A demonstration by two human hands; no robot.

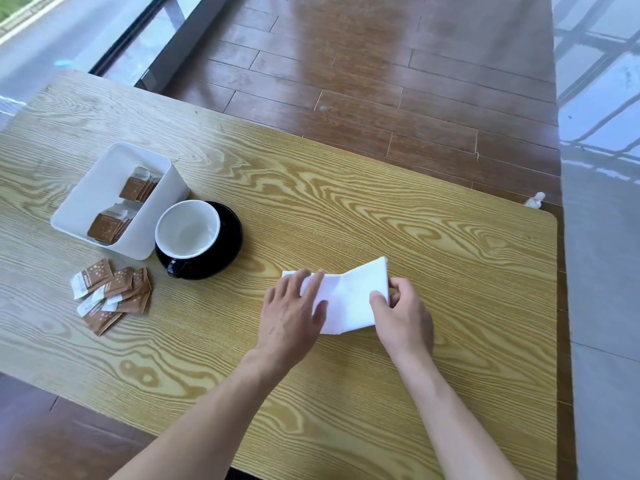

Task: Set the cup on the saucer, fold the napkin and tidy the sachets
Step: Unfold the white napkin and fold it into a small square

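Napkin (349,299), left hand (294,315) pressing, right hand (403,313) pinching

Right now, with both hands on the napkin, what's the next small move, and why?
Probably carry the right hand leftward, bringing the raised edge it pinches over onto the half of the napkin that the left hand presses flat. The napkin is only part folded, its right side lifted off the table. The cup already sits on the saucer; the loose sachets can wait.
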